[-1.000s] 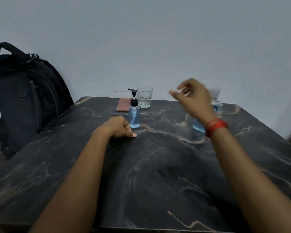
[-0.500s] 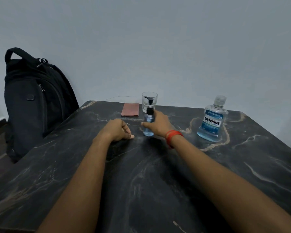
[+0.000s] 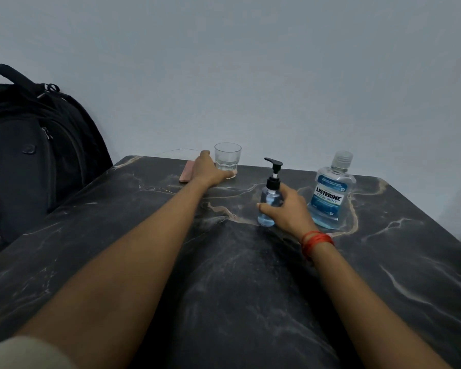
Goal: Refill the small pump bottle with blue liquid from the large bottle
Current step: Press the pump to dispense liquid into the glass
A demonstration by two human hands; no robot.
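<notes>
While right hand point(image 3: 288, 211) grips one small pump bottle point(image 3: 270, 199), left hand point(image 3: 206, 173) touching one glass point(image 3: 228, 155), hold unclear, one large bottle point(image 3: 330, 193) right, one backpack point(image 3: 37, 150) left, dark marble counter point(image 3: 237, 288), pale wall point(image 3: 250, 75).

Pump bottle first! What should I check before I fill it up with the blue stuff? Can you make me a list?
1. The small pump bottle stands upright on the table: ok.
2. The right hand holds it, fingers round it: ok.
3. The pump top is off: not ok, it is on.
4. The cap of the large bottle is off: not ok, it is on.
5. The large bottle has blue liquid in it: ok.
6. The left hand is free to help: not ok, it touches the glass; whether it grips it, cannot tell.
</notes>
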